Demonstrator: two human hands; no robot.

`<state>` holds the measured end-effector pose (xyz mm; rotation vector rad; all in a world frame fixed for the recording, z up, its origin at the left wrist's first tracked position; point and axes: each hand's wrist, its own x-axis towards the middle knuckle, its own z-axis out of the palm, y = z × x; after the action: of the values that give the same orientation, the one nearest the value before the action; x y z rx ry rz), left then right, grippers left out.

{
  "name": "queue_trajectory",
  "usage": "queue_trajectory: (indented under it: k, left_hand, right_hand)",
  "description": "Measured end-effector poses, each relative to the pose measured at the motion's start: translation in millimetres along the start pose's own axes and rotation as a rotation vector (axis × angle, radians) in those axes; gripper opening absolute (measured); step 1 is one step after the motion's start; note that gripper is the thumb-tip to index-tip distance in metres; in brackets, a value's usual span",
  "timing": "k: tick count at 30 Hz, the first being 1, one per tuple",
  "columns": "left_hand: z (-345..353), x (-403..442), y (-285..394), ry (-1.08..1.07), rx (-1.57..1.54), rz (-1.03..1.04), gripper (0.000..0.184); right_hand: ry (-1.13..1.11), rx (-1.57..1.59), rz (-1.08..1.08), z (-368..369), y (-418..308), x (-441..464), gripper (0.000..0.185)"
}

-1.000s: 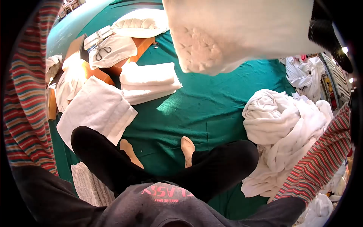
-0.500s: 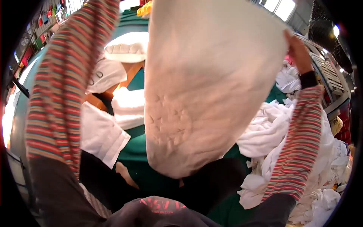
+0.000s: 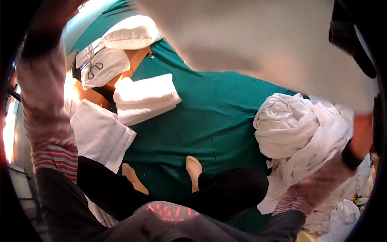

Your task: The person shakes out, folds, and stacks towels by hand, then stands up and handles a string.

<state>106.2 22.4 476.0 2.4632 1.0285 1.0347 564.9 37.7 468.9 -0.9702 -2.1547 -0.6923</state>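
A large white cloth (image 3: 258, 36), smeared by motion, is spread in the air across the upper right. At its lower right corner is my right hand (image 3: 363, 131), blurred, with the fingers hidden behind the fabric and seemingly closed on it. My left hand (image 3: 60, 14) is raised at the top left, dark and blurred, its fingers partly out of the frame. Whether it touches the cloth I cannot tell. Below, folded white cloths (image 3: 147, 99) lie in a stack, beside another folded white pile (image 3: 102, 131).
Green sheeting (image 3: 217, 109) covers the surface where I sit, my feet (image 3: 194, 169) resting on it. A heap of crumpled white fabric (image 3: 282, 125) is at the right. Scissors (image 3: 94, 70) lie on a white bag near a stuffed white bundle (image 3: 131, 32) at the left.
The white cloth has swung from hanging before me to up and right. My right hand has dropped lower and outward; my left hand has come into view at the top left.
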Motion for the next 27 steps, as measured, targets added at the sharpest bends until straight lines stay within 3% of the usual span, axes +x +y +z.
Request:
queue_trajectory:
  k: [2, 3, 4, 5, 6, 7, 10, 12, 14, 15, 17, 18, 20, 21, 22, 23, 24, 26, 27]
  left_hand:
    - [55, -61, -42, -0.174, -0.325, -0.441, 0.027]
    - [98, -69, -37, -0.361, -0.479, -0.222, 0.021]
    - [126, -78, -36, -0.592, -0.419, -0.354, 0.027]
    - [167, -112, -60, -0.634, -0.511, -0.445, 0.024]
    - [206, -146, -74, -0.689, -0.452, -0.508, 0.021]
    - [241, -178, -85, -0.775, -0.364, -0.535, 0.019]
    - [310, -232, -106, -0.942, -0.347, -0.598, 0.018]
    - [336, -241, -129, -1.067, -0.423, -0.619, 0.019]
    - [339, -228, -148, -1.085, -0.739, -0.867, 0.02]
    - [339, -217, -163, -1.038, -0.741, -0.861, 0.019]
    - [338, -196, -204, -0.764, -0.696, -0.804, 0.023]
    - [339, -180, -219, -0.597, -0.618, -0.898, 0.023]
    - [350, -155, -258, -0.29, -0.617, -1.016, 0.021]
    - [358, -144, -271, -0.14, -0.578, -1.01, 0.025]
    - [370, -140, -286, 0.011, -0.688, -1.028, 0.033]
    - [381, -137, -286, 0.023, -0.287, -0.894, 0.038]
    - [392, -134, -285, 0.031, 0.1, -0.733, 0.044]
    - [412, -144, -268, -0.012, 0.015, -0.518, 0.053]
    - [422, -163, -260, -0.251, 0.019, -0.485, 0.056]
  right_hand:
    - [-0.252, 1.237, 0.42, 36, 22, -100, 0.029]
    - [-0.395, 1.46, 0.492, 64, 18, -154, 0.029]
    - [-0.544, 1.491, 0.754, 78, -18, -176, 0.024]
    - [-0.679, 1.399, 0.749, 98, -46, -194, 0.02]
    - [-0.868, 1.326, 0.915, 123, -57, -233, 0.016]
    - [-1.047, 1.465, 1.131, 147, -73, -268, 0.015]
    - [-1.262, 1.574, 1.359, 181, -133, -354, 0.015]
    - [-1.402, 1.408, 1.461, 199, -141, -380, 0.018]
    - [-1.239, 1.614, 1.343, 218, -123, -398, 0.022]
    - [-1.144, 1.597, 1.311, 228, -111, -400, 0.022]
    - [-0.947, 1.491, 1.355, 255, -93, -364, 0.023]
    - [-0.804, 1.494, 1.479, 273, -84, -351, 0.023]
    - [-0.563, 1.443, 1.517, 309, -66, -319, 0.023]
    - [-0.522, 1.442, 1.484, 338, -51, -321, 0.024]
    - [-0.63, 1.351, 1.5, 365, -26, -333, 0.026]
    - [-0.564, 1.216, 1.461, 392, -21, -342, 0.033]
    - [-0.561, 0.659, 1.12, 397, -27, -339, 0.038]
    - [-0.448, 0.374, 0.734, 375, -55, -317, 0.042]
    - [-0.489, 0.487, 0.715, 358, -70, -307, 0.043]
